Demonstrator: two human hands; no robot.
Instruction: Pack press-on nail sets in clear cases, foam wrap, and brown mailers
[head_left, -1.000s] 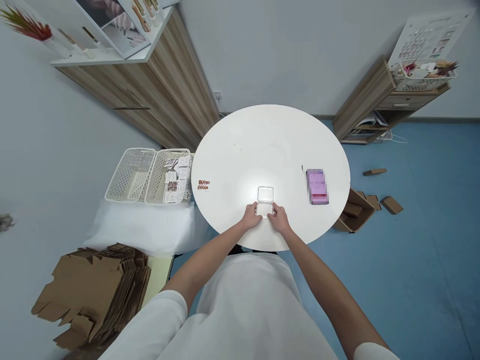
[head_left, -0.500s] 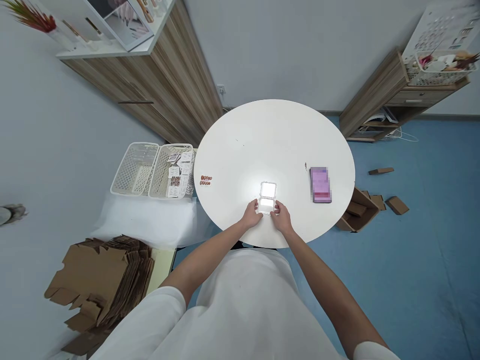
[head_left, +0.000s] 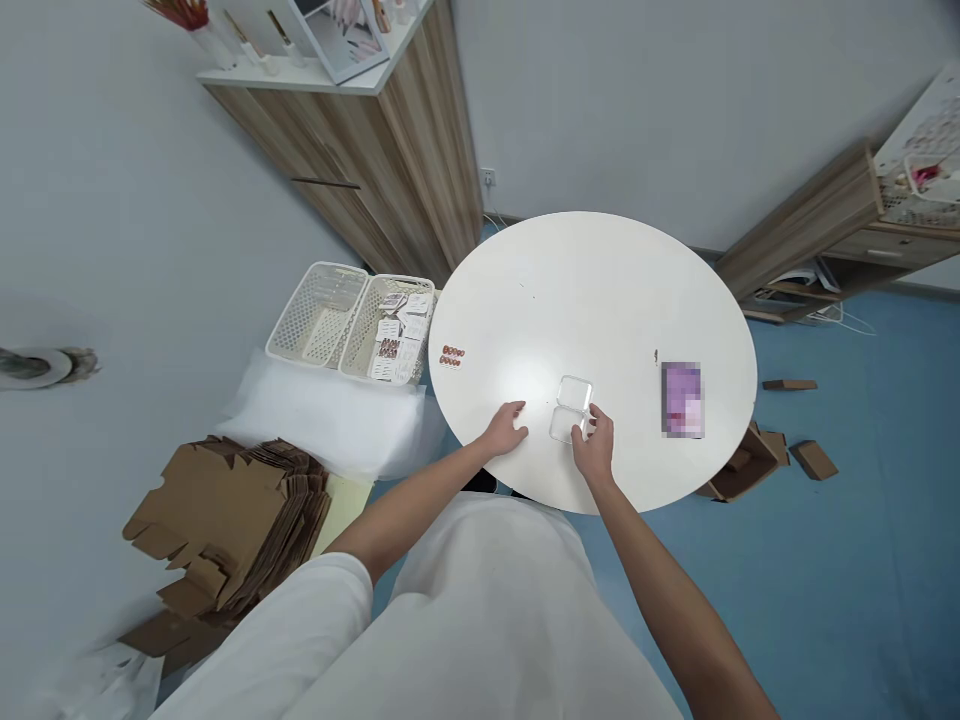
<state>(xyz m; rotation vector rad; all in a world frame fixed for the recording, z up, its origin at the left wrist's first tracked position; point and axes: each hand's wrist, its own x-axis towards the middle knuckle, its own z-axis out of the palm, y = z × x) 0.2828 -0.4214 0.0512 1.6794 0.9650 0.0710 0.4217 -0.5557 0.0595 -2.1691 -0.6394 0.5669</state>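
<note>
A small clear plastic case [head_left: 574, 393] lies on the white oval table with its lid folded back. My right hand [head_left: 595, 447] grips the near right side of this case between thumb and fingers. To the left of it, my left hand [head_left: 504, 430] is just above or on the tabletop, its fingers apart and nothing in them. Farther left, a set of reddish-brown press-on nails [head_left: 451, 357] lies in two rows near the table's left edge. A purple box [head_left: 682, 400], blurred in the picture, rests on the right side.
Two white baskets [head_left: 319, 315] stand left of the table [head_left: 600, 270]; the nearer one holds white cards. Flattened cardboard boxes [head_left: 225, 510] are stacked at lower left, beside white wrapping sheets [head_left: 352, 420]. An open carton [head_left: 742, 470] sits on the floor at right.
My left hand has let go of the clear case and is now apart from it, to the left. My right hand still holds the case. The whole view has shifted and turned.
</note>
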